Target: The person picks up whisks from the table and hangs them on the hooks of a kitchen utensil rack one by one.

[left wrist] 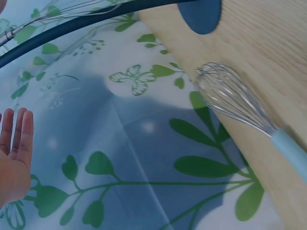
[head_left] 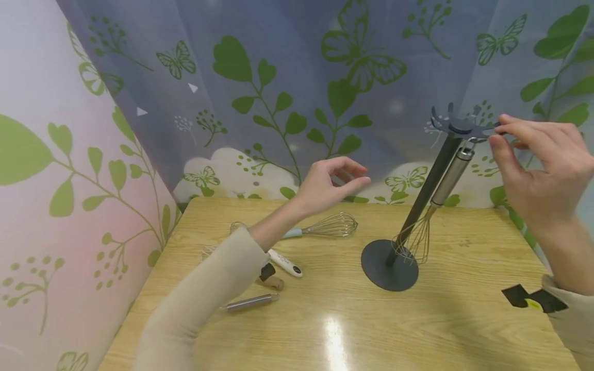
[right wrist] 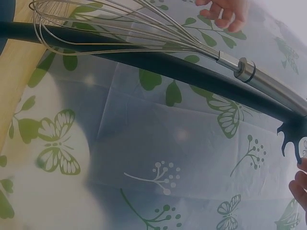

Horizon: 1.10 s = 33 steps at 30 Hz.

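Observation:
A dark utensil stand (head_left: 429,180) with a round base and a hooked top rises from the table. A metal-handled whisk (head_left: 451,178) hangs by its loop from one of the hooks, its wires down near the base. My right hand (head_left: 547,159) is at the top of the stand, thumb and fingertips pinching the end of a hook (right wrist: 291,139). Left of the stand, my left hand (head_left: 331,183) hovers in the air with fingers loosely bent and nothing in them. Below it on the table lies a whisk with a light blue handle (left wrist: 288,148).
Left on the wooden table (head_left: 325,309) lie a white-handled utensil (head_left: 286,264), a brown-handled one (head_left: 271,281) and a metal-handled one (head_left: 250,302), partly behind my left sleeve. A leaf-and-butterfly patterned curtain (head_left: 297,103) closes off the back and left.

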Available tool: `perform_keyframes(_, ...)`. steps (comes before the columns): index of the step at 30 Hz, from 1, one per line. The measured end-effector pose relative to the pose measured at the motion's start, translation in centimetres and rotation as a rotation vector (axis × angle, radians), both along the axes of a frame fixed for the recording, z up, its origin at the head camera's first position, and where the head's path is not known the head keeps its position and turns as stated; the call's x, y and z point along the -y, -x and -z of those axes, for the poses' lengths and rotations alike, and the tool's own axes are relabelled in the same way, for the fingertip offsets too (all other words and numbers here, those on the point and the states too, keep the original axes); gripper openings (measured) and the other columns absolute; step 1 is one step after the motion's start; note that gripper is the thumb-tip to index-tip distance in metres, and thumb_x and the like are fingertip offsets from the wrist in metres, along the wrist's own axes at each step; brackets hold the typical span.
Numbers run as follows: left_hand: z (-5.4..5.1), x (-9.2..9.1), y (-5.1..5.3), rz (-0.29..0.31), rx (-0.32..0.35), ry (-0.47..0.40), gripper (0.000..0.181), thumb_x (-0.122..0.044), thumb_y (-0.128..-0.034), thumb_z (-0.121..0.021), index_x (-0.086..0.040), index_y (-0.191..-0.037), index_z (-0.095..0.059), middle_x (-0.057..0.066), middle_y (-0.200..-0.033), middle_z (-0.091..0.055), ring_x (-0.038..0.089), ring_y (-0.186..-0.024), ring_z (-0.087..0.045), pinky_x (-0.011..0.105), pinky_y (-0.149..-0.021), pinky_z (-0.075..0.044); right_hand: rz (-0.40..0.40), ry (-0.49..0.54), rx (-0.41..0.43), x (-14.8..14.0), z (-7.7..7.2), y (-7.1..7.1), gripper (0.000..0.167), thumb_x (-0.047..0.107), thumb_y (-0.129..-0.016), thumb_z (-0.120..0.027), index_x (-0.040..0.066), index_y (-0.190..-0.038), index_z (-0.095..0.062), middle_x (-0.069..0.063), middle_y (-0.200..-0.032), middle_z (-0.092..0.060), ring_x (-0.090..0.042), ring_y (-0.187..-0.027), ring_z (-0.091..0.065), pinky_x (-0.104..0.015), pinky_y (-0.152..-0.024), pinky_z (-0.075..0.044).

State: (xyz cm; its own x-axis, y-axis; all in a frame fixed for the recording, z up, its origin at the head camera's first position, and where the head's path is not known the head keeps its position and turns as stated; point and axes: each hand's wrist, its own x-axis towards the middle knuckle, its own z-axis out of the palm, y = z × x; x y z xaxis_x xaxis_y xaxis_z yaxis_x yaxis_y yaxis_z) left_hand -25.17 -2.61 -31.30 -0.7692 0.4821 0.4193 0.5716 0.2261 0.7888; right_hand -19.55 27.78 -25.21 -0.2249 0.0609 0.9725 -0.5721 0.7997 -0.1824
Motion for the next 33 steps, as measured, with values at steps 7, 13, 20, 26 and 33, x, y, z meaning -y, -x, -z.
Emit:
perform_keyframes(7,1.2,1.1,0.2,-0.011,-0.008,0.066,0.021,-0.029,-0.1007,-0.074,-0.016,-0.117,-0.076,0.001,-0.113,-0.078,0.011,-0.091,-0.070,0.026,-0.076,-0.056,0.013,-0.004,0.010,-0.3,0.1,0.2,0.040,0.034,-0.101,-0.072,-0.004,-0.110,-0.080,-0.032,-0.103,-0.076,-0.059,-0.083,-0.059,-0.015,-0.103,-0.040)
perform_keyframes(13,2.0,1.8,0.2,-0.003,-0.005,0.107,0.021,-0.028,-0.1008,-0.074,-0.015,-0.118,-0.076,0.002,-0.113,-0.078,0.012,-0.092,-0.069,0.026,-0.078,-0.057,0.025,-0.030,0.017,-0.7,0.2,0.3,0.041,0.035,-0.103,-0.069,-0.004,-0.113,-0.079,-0.031,-0.105,-0.077,-0.058,-0.082,-0.059,-0.016,-0.105,-0.041)
perform_keyframes(20,3.1,3.2,0.1,-0.002,0.014,0.134,0.022,-0.025,-0.1000,-0.075,-0.012,-0.118,-0.076,0.006,-0.113,-0.077,0.019,-0.095,-0.070,0.031,-0.080,-0.063,0.026,-0.006,-0.009,-0.3,0.3,0.5,0.044,0.040,-0.103,-0.069,-0.002,-0.110,-0.081,-0.029,-0.103,-0.078,-0.057,-0.074,-0.058,-0.011,-0.101,-0.038)
perform_keyframes(26,4.2,4.3,-0.1,0.001,0.032,0.216,0.023,-0.026,-0.1008,-0.074,-0.012,-0.118,-0.076,0.005,-0.111,-0.077,0.018,-0.091,-0.072,0.024,-0.076,-0.063,0.034,-0.012,-0.016,-0.4,0.3,0.5,0.043,0.039,-0.102,-0.070,-0.002,-0.109,-0.081,-0.028,-0.103,-0.078,-0.057,-0.074,-0.059,-0.011,-0.101,-0.040)
perform_keyframes(33,5.5,5.4,-0.2,0.006,0.037,0.321,0.026,-0.029,-0.1003,-0.074,-0.011,-0.118,-0.076,0.004,-0.107,-0.077,0.017,-0.088,-0.073,0.020,-0.075,-0.062,0.025,-0.013,-0.022,-0.4,0.3,0.5,0.039,0.035,-0.102,-0.071,-0.002,-0.110,-0.081,-0.029,-0.103,-0.078,-0.056,-0.073,-0.059,-0.010,-0.101,-0.040)
